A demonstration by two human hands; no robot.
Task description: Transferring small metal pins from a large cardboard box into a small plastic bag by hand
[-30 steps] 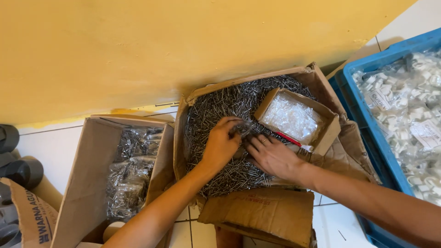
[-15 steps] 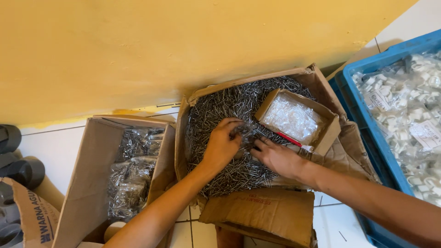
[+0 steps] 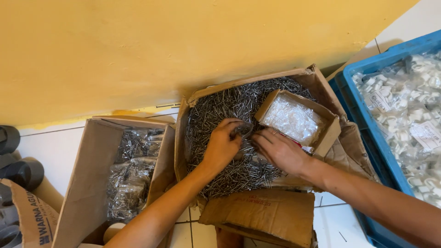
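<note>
Head view: both hands work in the nail box (image 3: 193, 98) against the yellow wall, left hand (image 3: 223, 144) curled around a small clear bag (image 3: 243, 130), right hand (image 3: 280, 149) pinching nails (image 3: 220, 103) beside it, likely filling it.

Two bare arms come into view from the bottom edge, one from lower left, one from lower right. No sleeve shows on either forearm; both are uncovered as far as the frame reaches. The left hand (image 3: 223, 145) wears no glove, watch or bracelet, and its wrist is bare. The right hand (image 3: 281, 150) is likewise ungloved, with a bare wrist and no strap or band on it. Whether a ring sits on any finger of the right hand is too small to tell. The nails look short and unpainted. No clothing, cuff or other worn item appears anywhere on the person in view.
</note>
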